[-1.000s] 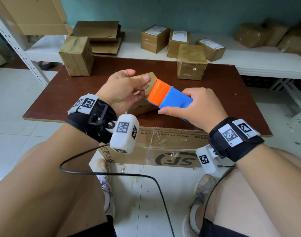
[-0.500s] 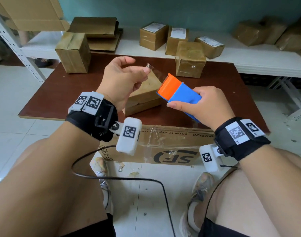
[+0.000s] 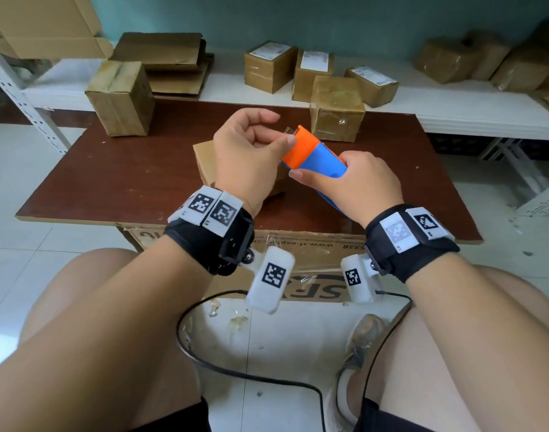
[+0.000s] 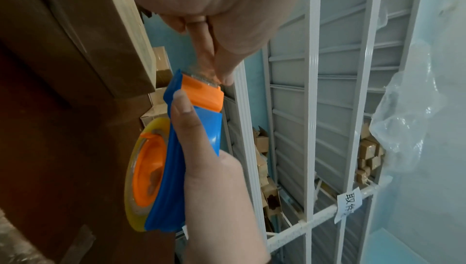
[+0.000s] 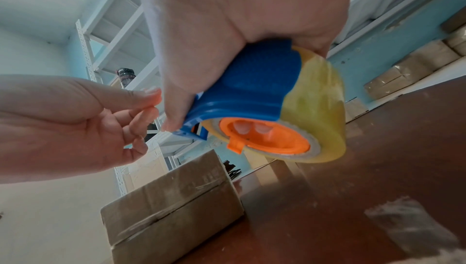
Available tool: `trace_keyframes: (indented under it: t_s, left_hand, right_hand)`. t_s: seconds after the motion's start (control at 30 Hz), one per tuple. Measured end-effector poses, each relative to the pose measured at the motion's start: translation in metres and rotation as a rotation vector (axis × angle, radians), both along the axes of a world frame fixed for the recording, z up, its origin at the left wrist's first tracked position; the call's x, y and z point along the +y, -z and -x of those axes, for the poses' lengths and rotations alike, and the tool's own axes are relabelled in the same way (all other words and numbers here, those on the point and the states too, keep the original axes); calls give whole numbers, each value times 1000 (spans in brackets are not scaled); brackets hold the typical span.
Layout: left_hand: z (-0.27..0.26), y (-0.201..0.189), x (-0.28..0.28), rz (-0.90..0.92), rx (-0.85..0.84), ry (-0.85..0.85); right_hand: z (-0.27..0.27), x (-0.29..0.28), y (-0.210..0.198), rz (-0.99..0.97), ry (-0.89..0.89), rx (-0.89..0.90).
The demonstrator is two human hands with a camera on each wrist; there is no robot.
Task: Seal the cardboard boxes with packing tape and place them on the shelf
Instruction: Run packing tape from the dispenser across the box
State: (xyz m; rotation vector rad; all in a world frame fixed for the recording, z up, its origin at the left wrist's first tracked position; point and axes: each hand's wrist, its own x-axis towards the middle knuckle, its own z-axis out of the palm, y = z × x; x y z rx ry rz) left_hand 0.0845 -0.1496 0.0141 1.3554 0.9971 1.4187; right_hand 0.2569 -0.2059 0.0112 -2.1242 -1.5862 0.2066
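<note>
My right hand (image 3: 321, 168) grips a blue and orange tape dispenser (image 3: 317, 154) above the brown table (image 3: 111, 182), its fingertips inside the orange hub (image 5: 262, 134). The yellowish clear tape roll (image 5: 315, 109) sits on it. My left hand (image 3: 287, 135) pinches the loose clear tape end (image 4: 201, 71) with thumb and forefinger at the orange cutter edge (image 4: 204, 87). Below both hands a small cardboard box (image 3: 204, 160) lies on the table, its top seam (image 5: 176, 204) showing in the right wrist view. Much of the box is hidden behind my left hand.
Two taped boxes (image 3: 120, 98) (image 3: 337, 109) stand at the table's far side. Behind it, a low white shelf (image 3: 454, 110) carries several labelled boxes (image 3: 268, 65) and flattened cartons (image 3: 167, 67). A large printed carton (image 3: 298, 260) sits under the table's near edge.
My left hand, raised away from the dispenser half a second ago, has come back to the orange cutter and pinches the tape end. The dispenser has tilted up and shifted slightly left.
</note>
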Motion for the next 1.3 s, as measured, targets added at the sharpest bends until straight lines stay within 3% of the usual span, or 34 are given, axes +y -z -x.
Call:
trace_keyframes:
  t_s: [0.4,1.07,1.3]
  left_hand:
    - [-25,6,7,-91,71,-161]
    - [-30,4,18,-121,125,-125]
    - [-25,5,16,-206,99,-217]
  right_hand:
    - [9,10,-5,47,117,36]
    - [2,18,-7,57,139,102]
    - [8,14,-11,50,108,33]
